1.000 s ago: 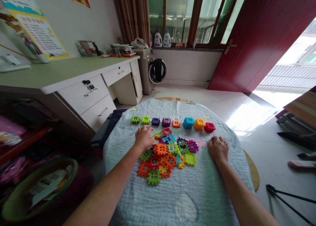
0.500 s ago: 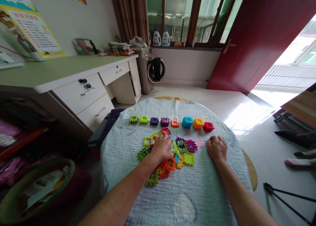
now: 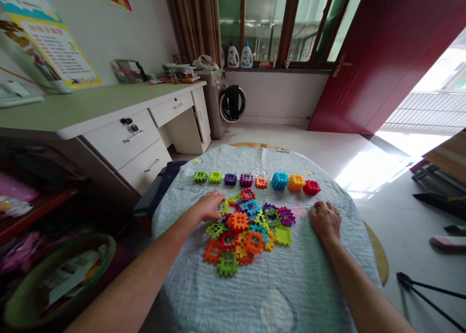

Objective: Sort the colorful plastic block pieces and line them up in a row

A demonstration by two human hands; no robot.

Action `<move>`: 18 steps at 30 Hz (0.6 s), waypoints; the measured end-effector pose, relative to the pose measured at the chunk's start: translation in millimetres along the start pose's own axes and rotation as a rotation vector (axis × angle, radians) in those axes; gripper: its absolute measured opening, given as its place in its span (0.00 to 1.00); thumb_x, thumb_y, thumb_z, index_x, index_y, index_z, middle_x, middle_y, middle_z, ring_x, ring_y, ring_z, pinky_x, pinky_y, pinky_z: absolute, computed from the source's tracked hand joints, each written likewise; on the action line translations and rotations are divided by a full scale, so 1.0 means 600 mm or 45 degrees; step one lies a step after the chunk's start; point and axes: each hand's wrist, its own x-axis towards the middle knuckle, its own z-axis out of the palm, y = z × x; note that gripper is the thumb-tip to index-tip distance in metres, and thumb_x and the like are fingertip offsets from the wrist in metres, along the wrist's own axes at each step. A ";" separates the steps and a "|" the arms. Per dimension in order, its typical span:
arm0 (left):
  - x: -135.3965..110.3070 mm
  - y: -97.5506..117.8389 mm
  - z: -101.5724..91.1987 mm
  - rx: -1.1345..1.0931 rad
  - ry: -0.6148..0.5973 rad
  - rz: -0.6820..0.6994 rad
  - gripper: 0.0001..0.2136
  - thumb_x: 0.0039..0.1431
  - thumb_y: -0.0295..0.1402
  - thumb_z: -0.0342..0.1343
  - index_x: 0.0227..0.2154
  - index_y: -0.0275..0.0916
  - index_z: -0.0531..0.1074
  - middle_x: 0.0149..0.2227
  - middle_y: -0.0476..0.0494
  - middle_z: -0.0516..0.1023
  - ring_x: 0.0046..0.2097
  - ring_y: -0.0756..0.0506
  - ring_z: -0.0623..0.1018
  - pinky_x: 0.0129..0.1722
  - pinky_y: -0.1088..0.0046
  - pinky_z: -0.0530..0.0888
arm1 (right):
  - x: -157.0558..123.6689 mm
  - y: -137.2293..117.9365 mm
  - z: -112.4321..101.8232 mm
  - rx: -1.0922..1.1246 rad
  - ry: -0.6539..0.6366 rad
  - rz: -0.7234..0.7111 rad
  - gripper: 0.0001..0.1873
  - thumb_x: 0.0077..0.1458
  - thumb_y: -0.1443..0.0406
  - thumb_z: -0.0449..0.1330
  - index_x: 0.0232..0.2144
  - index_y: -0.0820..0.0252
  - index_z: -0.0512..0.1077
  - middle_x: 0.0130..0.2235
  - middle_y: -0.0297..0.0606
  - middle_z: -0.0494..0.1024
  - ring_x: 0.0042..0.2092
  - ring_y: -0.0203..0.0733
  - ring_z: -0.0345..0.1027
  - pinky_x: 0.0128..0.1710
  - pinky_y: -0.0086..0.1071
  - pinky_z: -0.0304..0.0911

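Note:
My left hand is at the left edge of a loose pile of plastic interlocking building pieces, its fingers closed on a lime-green square piece with a pale grid. Beside it lie an orange piece, a dark green piece and a blue piece. The pile also holds a purple piece and a solid lime piece on its right. My right hand rests on the cloth right of the pile. Its fingers are curled under, and no piece shows in them.
Behind the pile runs a row of colour-sorted stacks, among them a blue stack, a yellow-orange stack and a red stack. A pale blue cloth covers the round table. A desk stands to the left.
My left hand has moved left from the pile's middle to its left edge with the lime-green piece, uncovering orange, red and blue pieces. My right hand stays on the cloth. The view has shifted slightly.

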 end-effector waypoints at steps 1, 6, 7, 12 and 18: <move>0.001 0.001 0.004 -0.005 0.006 0.010 0.24 0.39 0.29 0.63 0.45 0.44 0.75 0.47 0.42 0.74 0.52 0.37 0.73 0.54 0.64 0.69 | 0.000 0.000 0.000 0.001 0.001 -0.001 0.16 0.56 0.64 0.52 0.44 0.61 0.74 0.47 0.46 0.73 0.48 0.51 0.63 0.47 0.41 0.58; 0.010 0.003 0.012 0.026 0.025 0.019 0.21 0.37 0.28 0.63 0.40 0.44 0.76 0.46 0.41 0.76 0.51 0.35 0.74 0.53 0.62 0.68 | 0.000 0.001 0.001 0.002 0.002 0.002 0.16 0.56 0.64 0.52 0.43 0.60 0.74 0.47 0.46 0.73 0.48 0.52 0.63 0.47 0.41 0.58; 0.011 0.002 0.012 0.011 0.035 0.021 0.21 0.36 0.27 0.63 0.39 0.44 0.76 0.45 0.41 0.76 0.51 0.35 0.74 0.53 0.63 0.68 | 0.000 0.001 0.001 0.002 0.002 0.003 0.16 0.56 0.64 0.52 0.43 0.60 0.74 0.47 0.46 0.73 0.48 0.52 0.63 0.47 0.41 0.58; 0.011 -0.002 0.018 -0.068 0.120 0.030 0.19 0.35 0.25 0.63 0.35 0.45 0.75 0.43 0.45 0.77 0.50 0.38 0.75 0.53 0.65 0.68 | 0.000 0.002 0.002 -0.001 0.005 0.003 0.15 0.56 0.64 0.52 0.43 0.60 0.74 0.47 0.45 0.73 0.48 0.52 0.63 0.47 0.41 0.58; 0.008 0.005 0.014 0.031 0.078 0.065 0.16 0.37 0.25 0.64 0.33 0.44 0.76 0.41 0.43 0.77 0.48 0.37 0.75 0.52 0.64 0.69 | -0.001 0.000 0.000 -0.003 0.000 0.008 0.16 0.57 0.64 0.52 0.43 0.60 0.74 0.47 0.46 0.73 0.48 0.52 0.63 0.47 0.41 0.58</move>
